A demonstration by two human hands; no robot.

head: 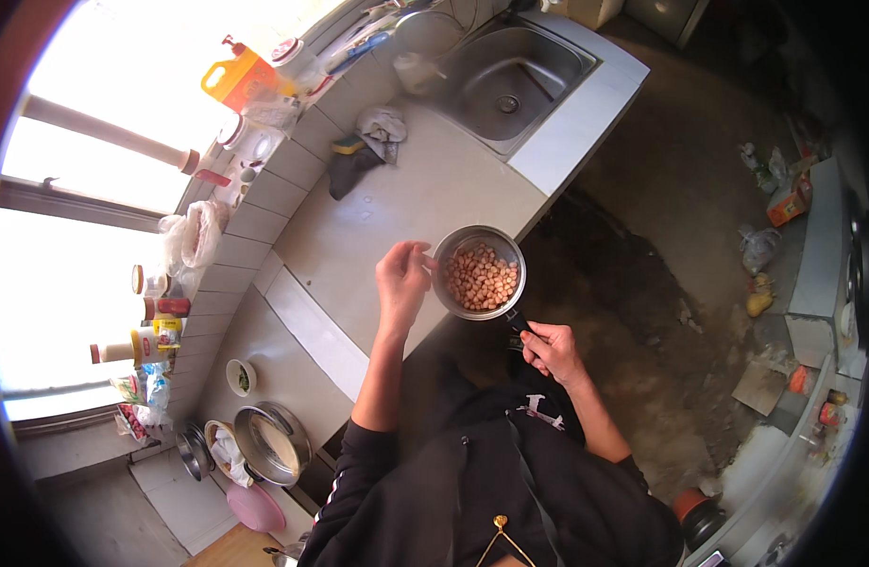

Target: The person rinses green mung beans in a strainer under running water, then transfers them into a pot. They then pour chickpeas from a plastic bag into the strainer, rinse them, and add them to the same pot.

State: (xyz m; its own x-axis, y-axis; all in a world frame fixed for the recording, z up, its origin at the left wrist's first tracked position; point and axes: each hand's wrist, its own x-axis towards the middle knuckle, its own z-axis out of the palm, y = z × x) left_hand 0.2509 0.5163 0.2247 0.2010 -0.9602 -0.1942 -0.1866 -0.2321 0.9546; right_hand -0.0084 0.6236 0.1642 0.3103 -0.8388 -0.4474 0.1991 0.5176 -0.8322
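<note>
A small steel saucepan (pixel 440 289) with a black handle is held up near the counter's front edge. Pinkish-brown peanuts (pixel 483 278) cover much of its bottom. My right hand (pixel 553 352) grips the handle, thumb along the top. Beside the left side of the rim is my left hand (pixel 404 280), its fingers bent and the fingertips at or very near the metal. Whether anything is pinched between those fingers cannot be made out.
A steel sink (pixel 491 138) is set into the tiled counter (pixel 413 188), with cloths (pixel 381 127) and a sponge (pixel 348 145) nearby. Jars and bottles line the windowsill. At lower left are a small bowl (pixel 240 378), a large steel pot (pixel 303 453) and a pink lid (pixel 256 507).
</note>
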